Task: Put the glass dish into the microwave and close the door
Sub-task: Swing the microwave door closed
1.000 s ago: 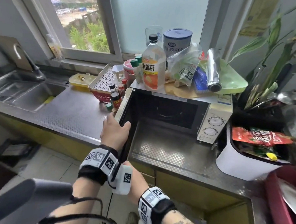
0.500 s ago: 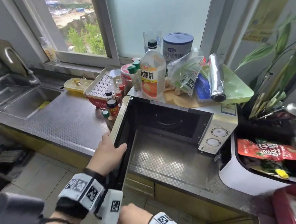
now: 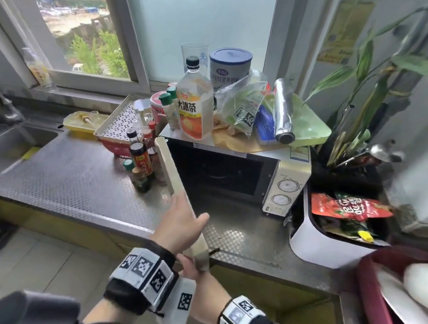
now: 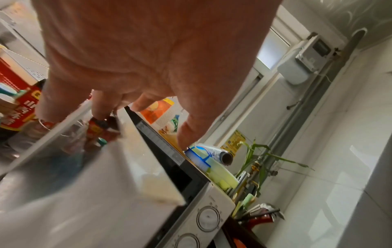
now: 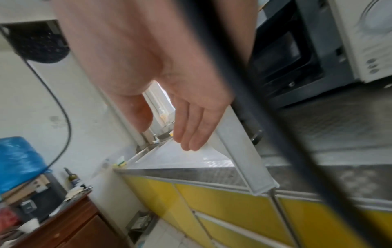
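Closing step in progress: the glass dish (image 3: 217, 175) appears only as a faint round outline low in the dark cavity of the microwave (image 3: 287, 171), so it is judged to be inside already, though the head view is too dim to confirm it. The door (image 3: 179, 184), hinged on the left, now angles further across the opening than a moment ago, when it stood nearly straight out from the oven; the placing half of the task looks done, with only the shutting left. The left hand (image 3: 180, 225) straddles the door's top edge, thumb on the inner side and fingers down the outer face, gripping it, wrist raised above the door. The right hand (image 5: 191, 107) sits lower, at the door's free end, fingers straight and relaxed with their tips against the outer face, holding nothing. The steel counter (image 3: 71, 174) carries the oven; an iced-tea bottle (image 3: 195, 111) and other clutter stand on its top, liable to be jolted by a hard shut.
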The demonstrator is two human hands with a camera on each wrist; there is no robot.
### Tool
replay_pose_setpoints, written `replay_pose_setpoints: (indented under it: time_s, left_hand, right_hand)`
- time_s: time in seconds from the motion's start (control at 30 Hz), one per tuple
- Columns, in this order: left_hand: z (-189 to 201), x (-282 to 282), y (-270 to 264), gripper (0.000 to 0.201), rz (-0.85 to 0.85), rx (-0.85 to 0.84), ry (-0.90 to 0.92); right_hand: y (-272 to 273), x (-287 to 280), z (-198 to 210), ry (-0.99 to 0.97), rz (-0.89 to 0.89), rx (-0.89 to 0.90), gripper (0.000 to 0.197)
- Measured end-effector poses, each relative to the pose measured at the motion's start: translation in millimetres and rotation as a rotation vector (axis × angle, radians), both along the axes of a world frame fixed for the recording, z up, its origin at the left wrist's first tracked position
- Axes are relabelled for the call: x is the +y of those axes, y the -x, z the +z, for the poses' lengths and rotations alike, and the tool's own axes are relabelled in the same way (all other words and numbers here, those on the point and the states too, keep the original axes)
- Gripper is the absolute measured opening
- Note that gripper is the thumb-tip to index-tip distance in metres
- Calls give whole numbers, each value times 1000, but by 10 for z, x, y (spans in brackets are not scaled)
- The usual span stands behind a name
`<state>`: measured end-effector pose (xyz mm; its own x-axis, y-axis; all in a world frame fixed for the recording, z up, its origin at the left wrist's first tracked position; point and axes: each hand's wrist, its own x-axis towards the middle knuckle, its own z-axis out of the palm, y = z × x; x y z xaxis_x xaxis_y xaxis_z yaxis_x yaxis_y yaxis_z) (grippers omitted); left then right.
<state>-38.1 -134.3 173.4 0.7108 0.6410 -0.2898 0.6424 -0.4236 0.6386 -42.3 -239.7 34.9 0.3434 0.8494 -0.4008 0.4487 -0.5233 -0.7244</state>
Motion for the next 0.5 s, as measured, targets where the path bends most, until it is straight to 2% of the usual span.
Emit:
replay_pose_setpoints:
  time_s: [0.07,0.2,0.3,0.4,0.5]
  left_hand:
    - [-87,-4,-132,58,-66,27,-46]
    - [-294,-22,-419,72,-192,24,-70]
    - [-367,-5,-634,80,-226,50,-111]
    - [-388,42,-832,83,-271,41,-109]
    - [-476,141,-972,90,-316,49,-79]
  right_hand:
    - [-191,-45,94,-5,-98,-48,68]
    - [-545,-183,173,46,-268,-98,64]
    - [-879,-224,166,67,-385,-111,59]
    - [-1202,-191,197,62,-491,-197,49]
    - [-1475,-105,263,109,-559,-275,48]
